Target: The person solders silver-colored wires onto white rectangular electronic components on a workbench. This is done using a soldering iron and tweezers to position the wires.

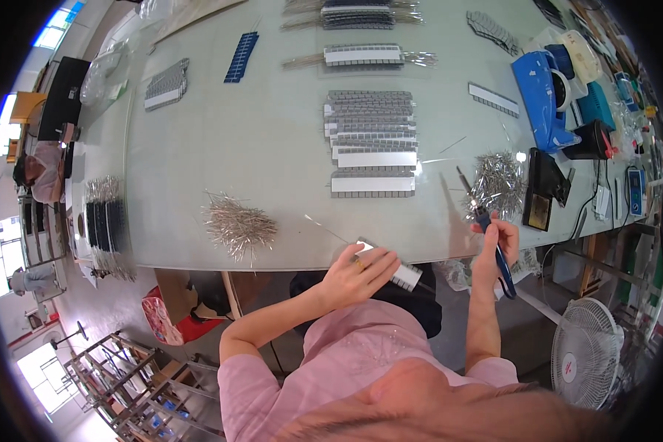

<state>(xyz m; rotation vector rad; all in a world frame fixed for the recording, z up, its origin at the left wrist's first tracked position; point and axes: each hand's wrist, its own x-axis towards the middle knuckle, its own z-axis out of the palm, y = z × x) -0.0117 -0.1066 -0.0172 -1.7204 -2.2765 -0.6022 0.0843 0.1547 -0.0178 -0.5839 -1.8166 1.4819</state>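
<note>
At the near table edge my left hand [357, 274] closes over a grey-and-white segmented strip [407, 278], its fingers lying across the top. A thin wire [330, 230] sticks out from beside that hand toward the upper left. My right hand [493, 247] grips a soldering iron [503, 264] by its blue handle, tip up and away from me. The iron's tip is beside a heap of loose silvery wire leads [499, 180]. Farther in, a column of similar strips [373, 184] lies in rows on the table.
Another heap of wire leads [237, 225] lies left of centre. At right stand a blue tape dispenser [539, 103], a black soldering stand [544, 188] and a blue-fronted control box [636, 191]. A bundle of dark-blue strips [104, 227] sits at the left edge. A fan [586, 353] is below right.
</note>
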